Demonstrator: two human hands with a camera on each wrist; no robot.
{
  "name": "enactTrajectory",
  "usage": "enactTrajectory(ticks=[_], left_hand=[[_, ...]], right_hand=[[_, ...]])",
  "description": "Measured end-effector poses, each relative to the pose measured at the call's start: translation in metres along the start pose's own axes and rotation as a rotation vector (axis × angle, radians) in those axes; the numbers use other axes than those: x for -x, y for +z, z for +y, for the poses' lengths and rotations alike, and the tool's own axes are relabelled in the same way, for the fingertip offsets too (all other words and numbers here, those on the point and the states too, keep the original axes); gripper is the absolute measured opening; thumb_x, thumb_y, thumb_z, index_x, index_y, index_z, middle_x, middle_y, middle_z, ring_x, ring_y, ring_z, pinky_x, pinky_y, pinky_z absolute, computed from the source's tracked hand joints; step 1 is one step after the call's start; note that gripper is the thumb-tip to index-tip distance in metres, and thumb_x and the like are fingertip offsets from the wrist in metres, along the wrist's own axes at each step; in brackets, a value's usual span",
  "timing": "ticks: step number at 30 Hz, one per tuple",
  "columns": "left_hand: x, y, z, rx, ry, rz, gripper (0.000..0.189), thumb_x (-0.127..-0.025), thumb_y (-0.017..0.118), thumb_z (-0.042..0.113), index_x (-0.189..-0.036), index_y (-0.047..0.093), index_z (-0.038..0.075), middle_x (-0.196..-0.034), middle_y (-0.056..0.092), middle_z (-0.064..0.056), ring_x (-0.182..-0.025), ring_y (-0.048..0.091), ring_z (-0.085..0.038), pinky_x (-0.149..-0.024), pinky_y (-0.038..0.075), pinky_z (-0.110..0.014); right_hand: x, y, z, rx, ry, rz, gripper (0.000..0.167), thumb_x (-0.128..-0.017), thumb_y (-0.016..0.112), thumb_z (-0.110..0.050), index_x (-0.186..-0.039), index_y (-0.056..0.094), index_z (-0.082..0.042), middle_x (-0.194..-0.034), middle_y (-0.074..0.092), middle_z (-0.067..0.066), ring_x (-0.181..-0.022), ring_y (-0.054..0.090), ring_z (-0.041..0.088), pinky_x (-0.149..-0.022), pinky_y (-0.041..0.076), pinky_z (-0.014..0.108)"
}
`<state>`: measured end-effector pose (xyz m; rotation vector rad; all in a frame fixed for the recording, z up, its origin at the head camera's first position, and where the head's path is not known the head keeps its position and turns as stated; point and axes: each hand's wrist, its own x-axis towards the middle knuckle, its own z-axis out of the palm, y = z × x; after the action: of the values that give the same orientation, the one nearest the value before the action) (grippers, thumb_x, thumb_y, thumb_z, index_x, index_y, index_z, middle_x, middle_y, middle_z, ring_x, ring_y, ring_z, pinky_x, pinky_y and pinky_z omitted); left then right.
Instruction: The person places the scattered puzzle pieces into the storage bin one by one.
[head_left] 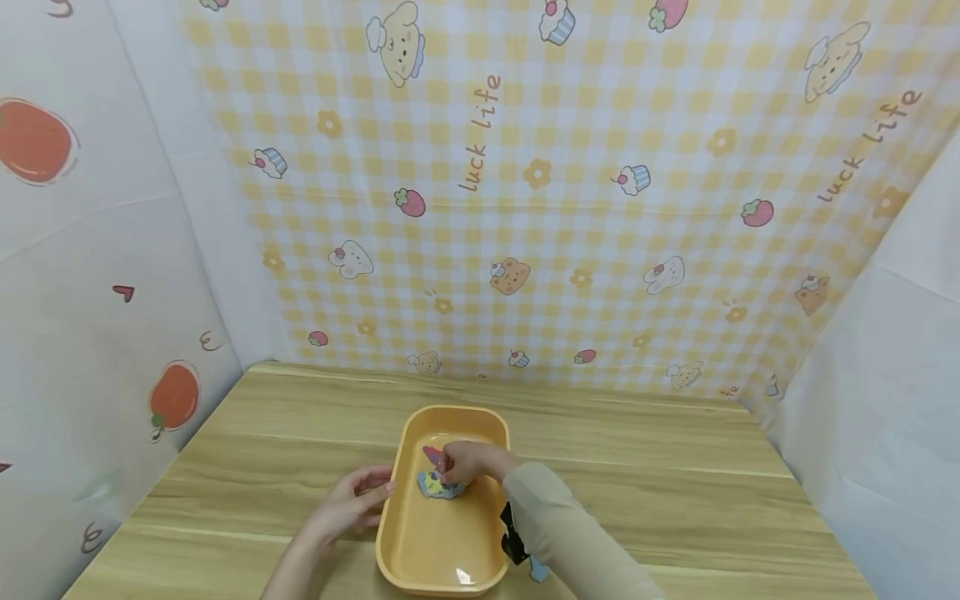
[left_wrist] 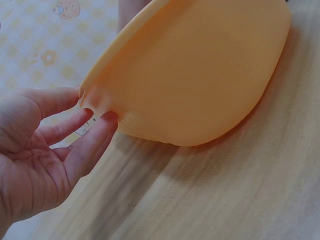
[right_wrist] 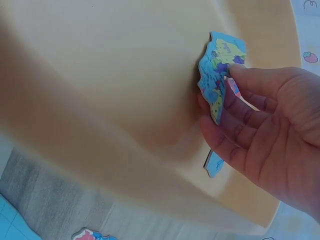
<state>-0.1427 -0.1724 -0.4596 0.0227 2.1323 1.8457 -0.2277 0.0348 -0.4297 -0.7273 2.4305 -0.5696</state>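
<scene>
My right hand [head_left: 467, 461] reaches into a yellow-orange plastic basin [head_left: 442, 550]. Its thumb and fingers pinch a wavy-edged map puzzle piece [right_wrist: 222, 62], blue with yellow and purple patches. A red and purple piece [head_left: 432, 456] shows beside the fingertips in the head view. Below the fingers in the right wrist view, a light blue piece [right_wrist: 214, 164] is partly hidden by the hand. My left hand [head_left: 351, 502] is at the basin's left side, fingers fairly straight. In the left wrist view its fingertips [left_wrist: 109, 118] touch the basin's outer wall near the rim.
The basin stands on a wood-grain table [head_left: 660, 492]. A blue piece [head_left: 538, 570] lies right of it, beside the right forearm. A gridded light blue piece [right_wrist: 15, 220] and a pink and blue piece [right_wrist: 92, 234] lie outside the basin. Patterned cloth [head_left: 585, 225] hangs behind.
</scene>
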Motion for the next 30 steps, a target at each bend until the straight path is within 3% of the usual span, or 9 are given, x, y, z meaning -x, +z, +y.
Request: enactTrajectory(ticks=[5,16,26,30], left_hand=[[0.000,0.000,0.001,0.004,-0.004,0.007,0.061,-0.089,0.057,0.024,-0.131,0.033,-0.012,-0.124,0.045,-0.030,-0.101,0.057,-0.021,-0.082,0.057,-0.039],[0.000,0.002,0.003,0.002,-0.012,0.022,0.058,-0.090,0.057,0.022,-0.131,0.034,-0.012,-0.125,0.045,-0.031,-0.101,0.057,-0.021,-0.082,0.057,-0.039],[0.000,0.002,0.002,-0.010,-0.017,0.020,0.060,-0.090,0.057,0.024,-0.131,0.034,-0.012,-0.126,0.044,-0.031,-0.101,0.057,-0.020,-0.082,0.057,-0.039],[-0.001,0.002,0.000,-0.016,-0.016,0.022,0.060,-0.090,0.057,0.024,-0.131,0.034,-0.011,-0.125,0.045,-0.029,-0.101,0.057,-0.020,-0.082,0.057,-0.038]], right_hand=[[0.002,0.001,0.000,-0.026,-0.009,-0.004,0.007,-0.084,0.064,-0.010,-0.085,0.059,-0.005,-0.085,0.056,0.000,-0.074,0.044,0.007,-0.066,0.041,0.016],[0.003,0.001,0.003,-0.019,-0.040,0.004,0.008,-0.084,0.063,-0.010,-0.088,0.062,-0.004,-0.087,0.059,0.002,-0.073,0.044,0.006,-0.063,0.042,0.013],[0.010,-0.011,0.009,-0.094,-0.062,0.109,0.008,-0.086,0.059,-0.008,-0.091,0.064,-0.005,-0.090,0.063,0.007,-0.080,0.053,0.012,-0.067,0.047,0.019],[0.016,-0.021,0.017,-0.105,-0.123,0.130,0.012,-0.087,0.056,-0.007,-0.094,0.063,0.000,-0.090,0.065,0.012,-0.080,0.059,0.020,-0.066,0.048,0.020]])
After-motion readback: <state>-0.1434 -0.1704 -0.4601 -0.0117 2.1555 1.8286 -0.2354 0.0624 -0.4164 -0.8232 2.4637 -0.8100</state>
